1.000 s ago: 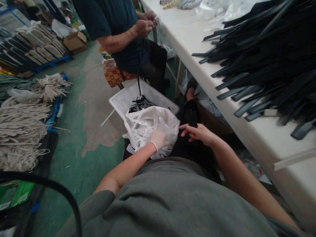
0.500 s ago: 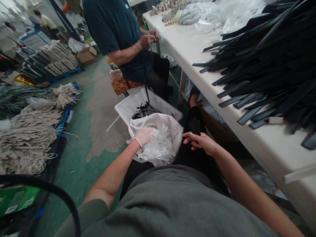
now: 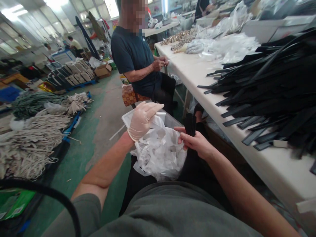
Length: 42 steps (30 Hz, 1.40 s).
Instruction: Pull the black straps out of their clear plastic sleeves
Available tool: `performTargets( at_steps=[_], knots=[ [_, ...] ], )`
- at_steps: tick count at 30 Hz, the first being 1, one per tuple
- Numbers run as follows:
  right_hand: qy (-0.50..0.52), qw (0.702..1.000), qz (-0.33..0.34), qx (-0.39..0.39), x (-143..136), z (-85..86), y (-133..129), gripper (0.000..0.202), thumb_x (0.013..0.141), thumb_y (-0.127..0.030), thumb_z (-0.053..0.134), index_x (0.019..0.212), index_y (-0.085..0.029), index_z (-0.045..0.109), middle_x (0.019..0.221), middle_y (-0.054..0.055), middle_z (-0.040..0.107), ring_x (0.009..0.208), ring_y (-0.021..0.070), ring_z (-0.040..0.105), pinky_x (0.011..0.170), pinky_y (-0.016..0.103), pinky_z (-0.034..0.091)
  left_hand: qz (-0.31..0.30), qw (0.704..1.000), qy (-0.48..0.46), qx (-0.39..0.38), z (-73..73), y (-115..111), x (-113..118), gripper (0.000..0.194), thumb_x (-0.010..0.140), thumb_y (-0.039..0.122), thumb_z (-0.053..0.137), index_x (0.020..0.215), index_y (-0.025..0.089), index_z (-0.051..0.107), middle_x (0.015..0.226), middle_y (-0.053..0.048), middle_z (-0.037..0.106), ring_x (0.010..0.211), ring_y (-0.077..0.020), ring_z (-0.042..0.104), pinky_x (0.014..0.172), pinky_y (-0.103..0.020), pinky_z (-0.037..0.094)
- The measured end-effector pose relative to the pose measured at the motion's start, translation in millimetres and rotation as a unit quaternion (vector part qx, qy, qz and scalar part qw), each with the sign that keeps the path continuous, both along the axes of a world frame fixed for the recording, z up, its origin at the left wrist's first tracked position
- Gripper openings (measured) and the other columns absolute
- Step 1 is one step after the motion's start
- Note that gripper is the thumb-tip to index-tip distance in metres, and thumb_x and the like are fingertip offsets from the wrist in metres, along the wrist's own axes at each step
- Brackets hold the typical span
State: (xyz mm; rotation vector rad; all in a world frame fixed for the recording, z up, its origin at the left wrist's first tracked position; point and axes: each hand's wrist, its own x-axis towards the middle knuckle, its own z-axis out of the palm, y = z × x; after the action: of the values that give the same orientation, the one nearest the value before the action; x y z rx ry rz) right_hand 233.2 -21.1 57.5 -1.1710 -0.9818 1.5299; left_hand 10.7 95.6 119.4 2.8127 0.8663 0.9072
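My left hand [image 3: 143, 120], in a pale thin glove, is raised over the upper left of a heap of clear plastic bags [image 3: 160, 154] at my lap. Its fingers are closed on a clear plastic bag [image 3: 160, 119], which hangs under the fingertips. My right hand [image 3: 194, 141], bare, grips a small bundle of black straps [image 3: 190, 124] that stands up from its fist, just right of the heap. Behind the plastic is a white bin [image 3: 170, 120], largely hidden by my left hand and the heap.
A white table [image 3: 197, 74] runs along my right, carrying a big pile of black straps [image 3: 271, 85], more clear plastic and small metal parts [image 3: 181, 38]. Ahead, a co-worker [image 3: 138, 56] sits at it on a stool. Bundles of beige cords [image 3: 32, 141] lie at left.
My left hand has risen out of the plastic heap, bringing up a clear bag. My right hand has lifted slightly with the black straps. The camera has tilted up.
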Motion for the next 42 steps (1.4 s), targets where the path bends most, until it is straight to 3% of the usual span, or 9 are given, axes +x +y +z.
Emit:
performTargets(
  at_steps=[3,8,14,18,22,25,27,32,42],
  knots=[
    [-0.025,0.999,0.025,0.028,-13.5,13.5,16.9,0.067,0.069,-0.049,0.078,0.124,-0.013,0.062,0.062,0.0,0.064,0.055,0.0123,0.055,0.045,0.021,0.045,-0.021,0.998,0.056,0.036,2.9,-4.4,5.7,0.046,0.092,0.019,0.041,0.135,0.024,0.057,0.131,-0.006,0.063,0.126,-0.0225,0.053,0.114,-0.043,0.025],
    [-0.06,0.992,0.11,0.004,-32.1,3.7,27.7,0.041,0.064,-0.048,0.081,0.081,-0.015,0.064,0.053,-0.003,0.058,0.049,0.0107,0.052,0.042,0.021,0.045,-0.006,0.996,0.06,0.063,-6.0,0.5,4.1,0.047,0.091,0.016,0.041,0.134,0.024,0.057,0.13,-0.006,0.064,0.124,-0.0217,0.054,0.114,-0.043,0.024],
    [-0.071,0.991,0.114,-0.004,-21.9,0.4,16.9,0.044,0.069,-0.06,0.073,0.068,-0.017,0.06,0.047,-0.002,0.056,0.043,0.0094,0.048,0.043,0.022,0.041,0.059,0.988,0.141,-0.012,-53.5,26.1,-12.8,0.049,0.087,0.016,0.049,0.135,0.023,0.056,0.132,-0.009,0.062,0.127,-0.0238,0.051,0.114,-0.045,0.025],
    [-0.119,0.986,0.116,-0.021,-1.5,-2.8,17.0,0.051,0.071,-0.066,0.067,0.056,-0.019,0.052,0.042,-0.002,0.053,0.039,0.0089,0.045,0.042,0.024,0.036,0.082,0.93,0.328,-0.145,-93.7,37.3,-30.6,0.057,0.079,0.019,0.062,0.135,0.025,0.056,0.139,-0.011,0.056,0.13,-0.0276,0.048,0.106,-0.041,0.037],
    [-0.209,0.961,0.182,-0.014,9.8,-12.6,18.8,0.054,0.077,-0.064,0.061,0.049,-0.019,0.05,0.042,0.0,0.053,0.041,0.0098,0.046,0.046,0.026,0.036,0.151,0.873,0.41,-0.216,-97.9,39.5,-43.6,0.036,0.082,0.014,0.055,0.114,0.022,0.07,0.116,-0.012,0.069,0.112,-0.0268,0.061,0.095,-0.037,0.043],
    [-0.238,0.939,0.25,0.003,6.9,-14.7,19.9,0.05,0.082,-0.059,0.058,0.053,-0.019,0.052,0.045,-0.001,0.054,0.044,0.0107,0.047,0.049,0.026,0.037,0.181,0.909,0.3,-0.224,-85.2,31.7,-36.6,0.032,0.088,0.023,0.051,0.113,0.015,0.07,0.117,-0.016,0.068,0.113,-0.0292,0.06,0.097,-0.039,0.042],
    [-0.254,0.925,0.281,0.017,2.1,-12.9,21.5,0.048,0.083,-0.057,0.057,0.053,-0.02,0.052,0.046,-0.001,0.054,0.044,0.0111,0.046,0.05,0.027,0.037,0.097,0.926,0.168,-0.324,-80.6,19.6,-22.1,0.035,0.093,0.035,0.048,0.113,0.016,0.069,0.117,-0.011,0.069,0.11,-0.0257,0.061,0.096,-0.035,0.043],
    [-0.302,0.905,0.295,0.042,-1.8,-4.9,25.4,0.048,0.082,-0.059,0.056,0.053,-0.021,0.051,0.047,-0.001,0.055,0.046,0.0121,0.047,0.052,0.028,0.039,-0.152,0.787,-0.051,-0.596,-91.1,-17.9,12.9,0.045,0.091,0.05,0.053,0.098,0.01,0.072,0.096,-0.009,0.072,0.092,-0.0221,0.063,0.084,-0.03,0.047],
    [-0.366,0.89,0.273,0.005,12.2,0.2,24.1,0.052,0.076,-0.068,0.055,0.055,-0.02,0.05,0.049,0.0,0.055,0.047,0.0116,0.046,0.052,0.027,0.038,-0.078,0.687,-0.075,-0.719,-104.1,-34.9,-19.0,0.041,0.074,0.046,0.076,0.094,0.01,0.069,0.07,-0.006,0.069,0.068,-0.0146,0.064,0.072,-0.028,0.048]
  ],
)
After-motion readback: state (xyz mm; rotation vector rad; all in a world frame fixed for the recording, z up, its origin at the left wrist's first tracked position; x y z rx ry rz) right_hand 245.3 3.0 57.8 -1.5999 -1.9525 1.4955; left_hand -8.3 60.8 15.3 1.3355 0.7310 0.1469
